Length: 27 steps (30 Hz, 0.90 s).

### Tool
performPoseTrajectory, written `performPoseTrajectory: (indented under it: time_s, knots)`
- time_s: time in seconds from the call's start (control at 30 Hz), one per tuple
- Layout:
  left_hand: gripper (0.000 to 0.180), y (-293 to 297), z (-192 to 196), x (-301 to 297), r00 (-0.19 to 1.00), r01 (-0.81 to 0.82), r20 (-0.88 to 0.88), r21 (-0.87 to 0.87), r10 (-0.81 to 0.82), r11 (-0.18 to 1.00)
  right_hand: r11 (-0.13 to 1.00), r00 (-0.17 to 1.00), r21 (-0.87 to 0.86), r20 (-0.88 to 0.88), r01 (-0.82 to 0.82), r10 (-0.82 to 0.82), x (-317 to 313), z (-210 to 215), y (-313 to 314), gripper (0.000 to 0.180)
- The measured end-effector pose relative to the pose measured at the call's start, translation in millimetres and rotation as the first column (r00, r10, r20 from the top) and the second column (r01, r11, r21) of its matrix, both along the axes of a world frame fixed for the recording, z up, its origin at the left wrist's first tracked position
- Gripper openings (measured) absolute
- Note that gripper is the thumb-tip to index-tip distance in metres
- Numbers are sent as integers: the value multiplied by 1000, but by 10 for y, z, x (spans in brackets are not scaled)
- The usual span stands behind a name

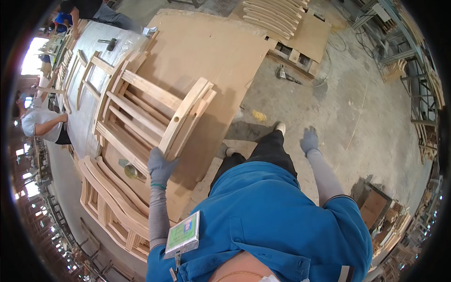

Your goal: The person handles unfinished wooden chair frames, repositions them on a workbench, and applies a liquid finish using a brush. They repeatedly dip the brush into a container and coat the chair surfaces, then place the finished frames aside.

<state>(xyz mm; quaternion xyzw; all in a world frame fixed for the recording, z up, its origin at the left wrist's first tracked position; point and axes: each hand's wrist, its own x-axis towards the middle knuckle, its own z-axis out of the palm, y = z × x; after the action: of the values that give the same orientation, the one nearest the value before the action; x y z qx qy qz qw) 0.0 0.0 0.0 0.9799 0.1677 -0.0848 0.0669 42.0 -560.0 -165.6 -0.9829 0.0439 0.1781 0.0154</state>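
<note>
My left hand (161,167), in a grey glove, is closed around the near end of a curved wooden rail (183,114). That rail belongs to a slatted wooden frame (136,111) lying on a cardboard-covered table. Straight bars and round slats join its curved rails, and a dark round hole shows in the near rail. My thumb points right; some fingertips are hidden. My right hand (309,141), also gloved in grey, hangs open over the concrete floor, fingers apart and holding nothing.
More curved wooden frames (110,199) stand at the lower left. A black mallet (111,44) lies on the plastic-covered table part (89,136). Stacked curved slats (275,16) sit on a pallet ahead, near a power tool (283,73) and hose. Co-workers (42,123) stand along the left.
</note>
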Motion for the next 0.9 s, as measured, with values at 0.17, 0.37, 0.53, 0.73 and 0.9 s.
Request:
performPoseTrajectory:
  time_s: [0.17,0.37,0.53,0.73,0.9]
  knots:
    - [76,-255,330,152,973,-189,-112,119,202,975,974,969,12,-102,228,-226,82,-74,-618,40]
    - [96,-912,22,412,901,-381,-35,416,433,826,921,931,186,-198,341,-305,796,104,-1425,50]
    - [96,-1226,66,786,795,-537,-74,376,602,756,926,950,222,-130,307,-284,1500,125,-1862,43]
    - [96,-1406,307,1031,710,-571,-157,443,687,691,860,907,294,-192,417,-374,2152,-280,-1967,54]
    - [83,-1494,150,1194,671,-628,-46,495,740,600,900,922,268,-278,344,-270,2648,-294,-1688,55]
